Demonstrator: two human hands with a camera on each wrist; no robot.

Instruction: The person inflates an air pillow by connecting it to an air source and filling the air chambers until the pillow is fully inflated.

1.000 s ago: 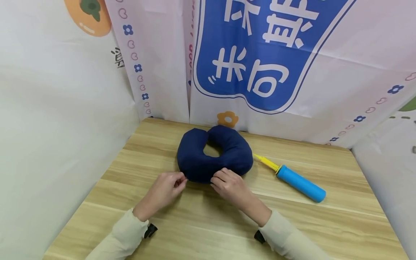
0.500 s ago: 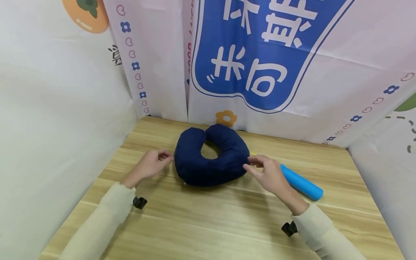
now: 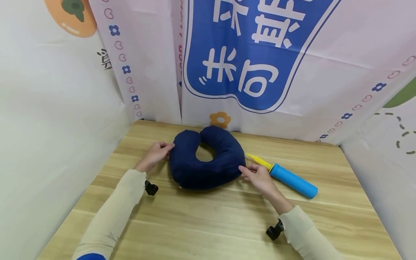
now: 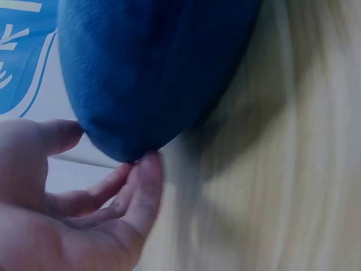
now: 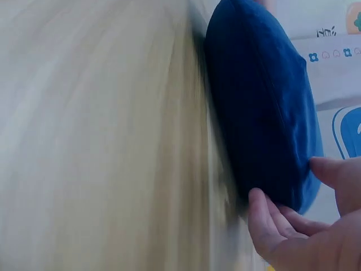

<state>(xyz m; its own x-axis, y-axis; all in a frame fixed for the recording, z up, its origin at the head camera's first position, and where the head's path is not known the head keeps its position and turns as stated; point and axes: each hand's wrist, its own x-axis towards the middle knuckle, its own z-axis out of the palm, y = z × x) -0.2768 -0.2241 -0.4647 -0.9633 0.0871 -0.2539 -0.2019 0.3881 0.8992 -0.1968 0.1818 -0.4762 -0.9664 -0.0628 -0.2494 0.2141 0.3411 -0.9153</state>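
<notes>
A navy-blue U-shaped neck pillow (image 3: 208, 173) lies near the back of the wooden table, its gap facing the back wall. At its left side, my left hand (image 3: 156, 155) pinches the edge. The left wrist view shows the thumb on one face of the pillow (image 4: 152, 68) and the fingertips (image 4: 149, 164) against the other. My right hand (image 3: 260, 177) holds the lower right side. In the right wrist view, thumb and fingertips (image 5: 257, 197) touch opposite faces of the pillow (image 5: 265, 101).
A blue hand pump (image 3: 294, 180) with a yellow nozzle (image 3: 260, 161) lies just right of the pillow, close behind my right hand. The wooden table (image 3: 201, 224) meets a printed cloth backdrop (image 3: 156, 72) and a white side wall (image 3: 58, 144).
Both hands have moved from the pillow's front edge out to its left and right sides, where they now hold it. The whole scene has shifted slightly left in the head view.
</notes>
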